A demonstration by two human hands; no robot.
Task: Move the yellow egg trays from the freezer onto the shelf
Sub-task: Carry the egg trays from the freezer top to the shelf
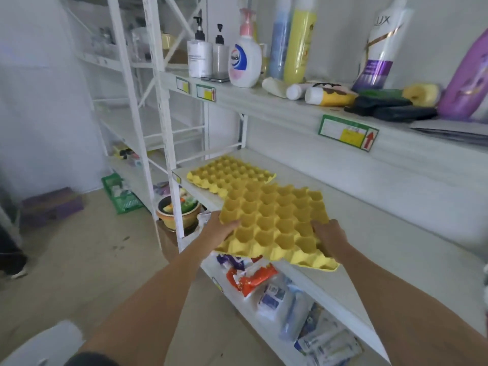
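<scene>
I see the white shelf [356,207] filling most of my view, its middle board running from the left upright back toward the right. On that board, at its far left corner, one yellow egg tray [227,173] lies flat. A second yellow egg tray [274,223] is held over the front edge of the same board, just beside the first and overlapping its near corner from my angle; I cannot tell whether the two touch. My left hand [219,228] grips this tray at its left edge, thumb on top and fingers hidden underneath, and my right hand [330,236] grips its right edge the same way, fingers curled round the rim. The tray tilts slightly, its near edge hanging out past the front edge. On the top board stand tall bottles [301,40] and pump dispensers [199,56] along the back, with tubes [327,95] and dark cloths [390,108] lying toward the right. Below the middle board, packets [250,278] and wrapped packs [298,310] lie on the lowest board, and a pot [178,210] sits by the left upright.
</scene>
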